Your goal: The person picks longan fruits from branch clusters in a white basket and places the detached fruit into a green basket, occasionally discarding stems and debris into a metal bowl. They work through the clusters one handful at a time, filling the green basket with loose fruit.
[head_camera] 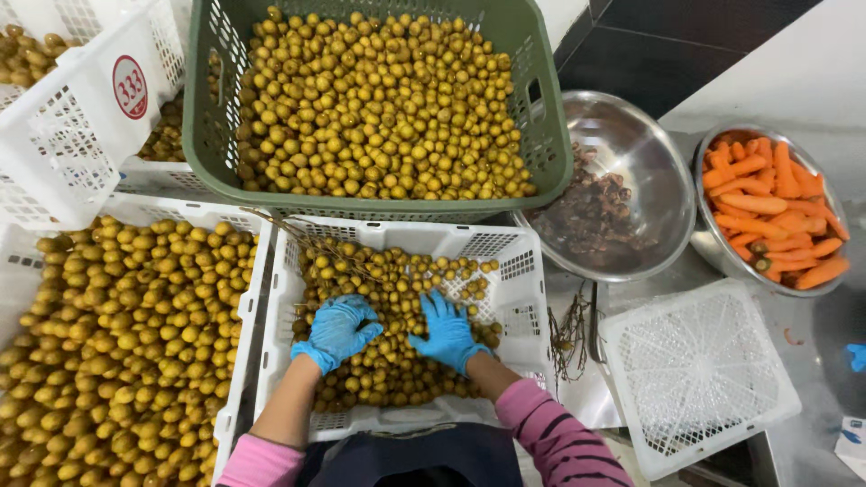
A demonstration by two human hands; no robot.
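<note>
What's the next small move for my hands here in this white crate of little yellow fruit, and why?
Probably pick the stalk at the far left corner of the white crate out of the fruit. Both gloved hands, left hand and right hand, lie flat on the loose yellow fruit, holding nothing. Bare twigs already lie outside the crate on the right, so the stalk seems to belong there.

left hand [338,330]: blue glove, fingers curled, palm down | right hand [446,332]: blue glove, fingers spread flat, palm down | forearms: bare, angled inward from the lower edge | sleeves: pink, pushed up | hands: close together, not touching
</note>
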